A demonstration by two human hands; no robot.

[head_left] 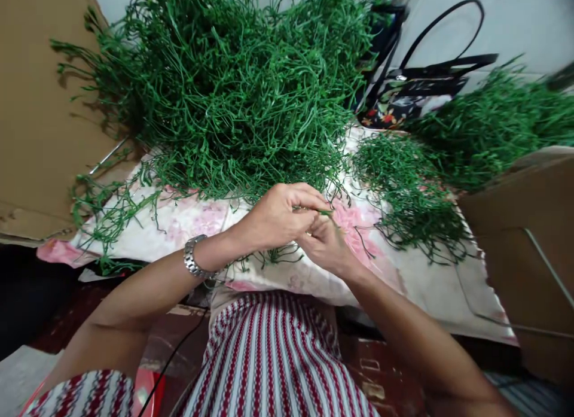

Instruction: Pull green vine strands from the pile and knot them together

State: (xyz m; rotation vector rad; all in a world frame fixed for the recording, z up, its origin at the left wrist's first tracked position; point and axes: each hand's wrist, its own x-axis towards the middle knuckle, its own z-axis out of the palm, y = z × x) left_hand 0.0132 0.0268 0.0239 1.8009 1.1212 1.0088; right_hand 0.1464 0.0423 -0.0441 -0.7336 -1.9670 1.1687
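Observation:
My left hand [284, 216], with a metal watch at its wrist, has its fingers pinched on a small green piece [326, 213]. Against it, my right hand [326, 240] has closed fingers touching the same green piece. Both hands meet over the front part of a floral cloth [197, 219]. Just beyond them rises a large heap of thin green stems [251, 94]. A smaller pile of green stems [403, 189] lies to the right of my hands, on the cloth.
Cardboard stands at the left [40, 118] and at the right [524, 243]. A black floral bag [394, 109] with handles is at the back right, beside another green heap [502, 127]. Loose stems [105, 222] hang over the cloth's left edge.

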